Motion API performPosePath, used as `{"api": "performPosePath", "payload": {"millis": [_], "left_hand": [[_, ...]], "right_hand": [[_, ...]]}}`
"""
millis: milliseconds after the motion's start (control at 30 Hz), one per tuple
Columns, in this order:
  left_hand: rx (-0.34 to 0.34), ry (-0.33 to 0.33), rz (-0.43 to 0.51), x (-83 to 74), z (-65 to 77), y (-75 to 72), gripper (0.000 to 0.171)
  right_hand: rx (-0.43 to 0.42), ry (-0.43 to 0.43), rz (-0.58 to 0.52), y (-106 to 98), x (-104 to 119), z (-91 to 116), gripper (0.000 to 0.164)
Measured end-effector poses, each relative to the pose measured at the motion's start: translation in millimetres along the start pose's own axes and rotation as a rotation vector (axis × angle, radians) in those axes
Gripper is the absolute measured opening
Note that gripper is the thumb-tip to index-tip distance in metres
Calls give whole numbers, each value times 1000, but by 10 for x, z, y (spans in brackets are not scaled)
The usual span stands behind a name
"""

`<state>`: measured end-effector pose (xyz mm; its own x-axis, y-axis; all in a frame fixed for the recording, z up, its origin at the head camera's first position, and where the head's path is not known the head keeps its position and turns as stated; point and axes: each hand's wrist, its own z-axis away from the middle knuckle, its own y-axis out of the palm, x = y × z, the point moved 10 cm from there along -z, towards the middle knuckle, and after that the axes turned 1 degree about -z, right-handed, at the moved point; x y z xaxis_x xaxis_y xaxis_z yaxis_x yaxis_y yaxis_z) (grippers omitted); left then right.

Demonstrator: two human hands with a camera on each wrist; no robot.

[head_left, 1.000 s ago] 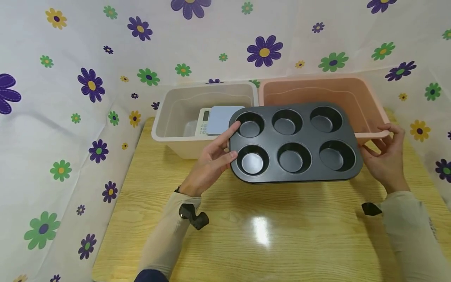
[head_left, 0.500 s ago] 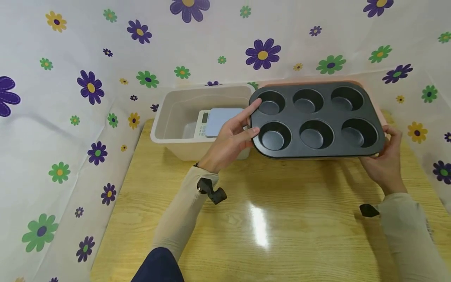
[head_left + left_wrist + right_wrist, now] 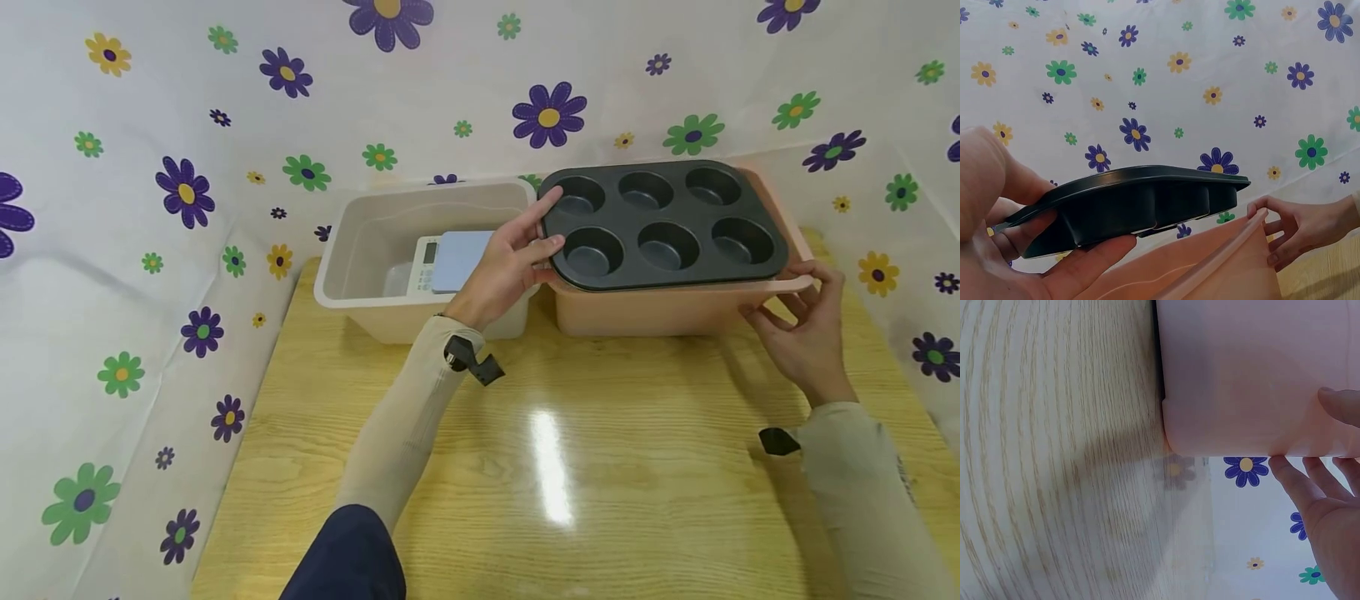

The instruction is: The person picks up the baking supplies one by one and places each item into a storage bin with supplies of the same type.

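Observation:
A dark muffin tin (image 3: 657,218) with several cups hangs over the pink bin (image 3: 645,314), tilted with its cups facing up toward my head. My left hand (image 3: 501,271) grips the tin's left end, thumb and a finger on top. From the side, the left wrist view shows the tin (image 3: 1116,212) above the bin's rim (image 3: 1210,265), with fingers underneath. My right hand (image 3: 804,337) holds the front right corner of the pink bin. In the right wrist view, its thumb lies on one wall of the bin (image 3: 1241,381) and its fingertips touch the adjoining side.
To the left stands a beige bin (image 3: 405,321) with a kitchen scale (image 3: 459,262) inside, its plate light blue. Both bins rest on a wooden table (image 3: 480,475) against a flower-print cloth (image 3: 450,75) behind and at the left.
The muffin tin has moved away from me and rightward, from in front of the bins to over the pink bin. My left arm followed it; my right hand stays at the bin's corner.

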<state>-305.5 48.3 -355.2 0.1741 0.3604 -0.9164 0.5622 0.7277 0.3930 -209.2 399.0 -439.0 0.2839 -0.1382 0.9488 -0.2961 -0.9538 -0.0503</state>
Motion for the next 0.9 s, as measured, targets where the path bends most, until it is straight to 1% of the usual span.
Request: {"api": "performPosePath", "payload": {"millis": [233,367,467,667,800,900], "left_hand": [[-24,-37,-16,85,-103,-34,69],[-23,-58,-50,129,-198,-6,68],[-35,-84,-87,174,-272,1,68],[-84,-120,-126,230,-376,-19,69],[-112,-145,-158,250,-414,2,70],[-117,-145,-189,242,-445,28,71]], "right_hand": [[17,-15,60,38,8,-11,79],[4,1,1,18,-8,1,80],[-11,7,-21,-2,-21,18,81],[-11,-2,-41,-5,-37,21,83],[-15,16,28,-26,-48,22,84],[-19,28,75,-40,-50,15,85]]}}
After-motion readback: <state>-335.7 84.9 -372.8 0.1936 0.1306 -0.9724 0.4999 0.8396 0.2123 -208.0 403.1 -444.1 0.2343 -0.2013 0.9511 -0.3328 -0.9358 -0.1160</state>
